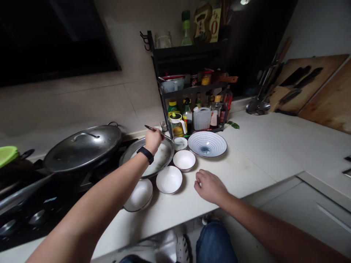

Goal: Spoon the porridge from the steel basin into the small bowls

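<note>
My left hand (153,140), with a black band on the wrist, reaches out over a wide metal basin (161,160) and is closed round the thin handle of a spoon (164,136). The spoon's tip lies toward a tiny white dish (180,143). My right hand (210,186) rests on the white counter with its fingers curled, holding nothing I can see. Three white bowls stand between my hands: one (184,160) by the basin, one (169,179) in front, one (139,195) at the counter's edge. A blue-patterned bowl (207,144) sits behind them.
A lidded wok (82,148) sits on the black stove (33,215) at left, a green lid (7,153) beyond it. A black rack (192,91) of bottles and jars stands against the wall. Ladles, knives and wooden boards (315,84) lean at right.
</note>
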The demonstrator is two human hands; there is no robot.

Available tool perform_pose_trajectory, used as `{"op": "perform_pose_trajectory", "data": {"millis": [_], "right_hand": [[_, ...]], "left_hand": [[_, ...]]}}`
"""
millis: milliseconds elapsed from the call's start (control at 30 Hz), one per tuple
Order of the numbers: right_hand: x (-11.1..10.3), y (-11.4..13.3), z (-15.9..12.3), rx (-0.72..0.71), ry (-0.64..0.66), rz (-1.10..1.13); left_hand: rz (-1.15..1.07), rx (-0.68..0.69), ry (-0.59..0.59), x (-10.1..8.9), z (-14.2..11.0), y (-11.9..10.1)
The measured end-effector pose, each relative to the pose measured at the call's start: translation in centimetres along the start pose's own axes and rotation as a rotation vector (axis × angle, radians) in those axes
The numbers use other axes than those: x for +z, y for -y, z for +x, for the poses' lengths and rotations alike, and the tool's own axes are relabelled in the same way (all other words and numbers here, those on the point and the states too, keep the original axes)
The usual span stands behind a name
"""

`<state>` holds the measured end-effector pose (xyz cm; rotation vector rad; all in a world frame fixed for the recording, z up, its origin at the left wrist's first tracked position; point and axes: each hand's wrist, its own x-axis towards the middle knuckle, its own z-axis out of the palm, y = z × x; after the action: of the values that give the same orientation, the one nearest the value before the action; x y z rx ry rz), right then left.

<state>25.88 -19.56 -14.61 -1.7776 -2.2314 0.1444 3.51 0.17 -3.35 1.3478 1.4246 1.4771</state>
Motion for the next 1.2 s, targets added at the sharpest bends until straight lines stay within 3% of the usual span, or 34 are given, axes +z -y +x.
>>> {"op": "perform_pose_trajectory", "data": {"millis": [100,233,300,367,433,600,667,867,1067,1200], "right_hand": [[0.0,0.0,0.0,-0.001,-0.001,-0.003],[0.0,0.0,0.0,0.000,0.001,-0.005],[0.0,0.0,0.0,-0.002,-0.004,-0.004],[0.0,0.0,0.0,-0.005,-0.008,-0.002],[0.0,0.0,0.0,-0.003,-0.007,-0.002],[0.2,-0.2,0.1,-0.013,-0.014,-0.007],[0.3,-0.3,0.1,-0.016,-0.019,-0.008],[0.3,-0.3,0.0,-0.011,-0.030,-0.007],[0.4,-0.5,0.1,-0.010,-0.033,-0.007],[0.6,-0.7,0.1,-0.021,-0.049,-0.005]], "left_hand": [[0.246,0.266,0.124,-0.4,-1.5,-0.6],[0.498,0.699,0.456,-1.8,-4.3,-1.8],[0.561,0.793,0.644,-2.4,-5.3,-2.1],[0.567,0.802,0.738,-3.0,-5.9,-2.2],[0.515,0.766,0.649,-3.7,-6.0,-2.2],[0.229,0.508,0.035,-7.0,-4.5,-1.9],[0.162,0.396,-0.079,-8.7,-3.9,-1.3],[0.104,0.164,-0.065,-12.3,-5.0,1.6],[0.041,0.071,-0.008,-12.2,-7.4,2.3],[-0.086,-0.069,-0.014,-11.6,-7.6,2.4]]}}
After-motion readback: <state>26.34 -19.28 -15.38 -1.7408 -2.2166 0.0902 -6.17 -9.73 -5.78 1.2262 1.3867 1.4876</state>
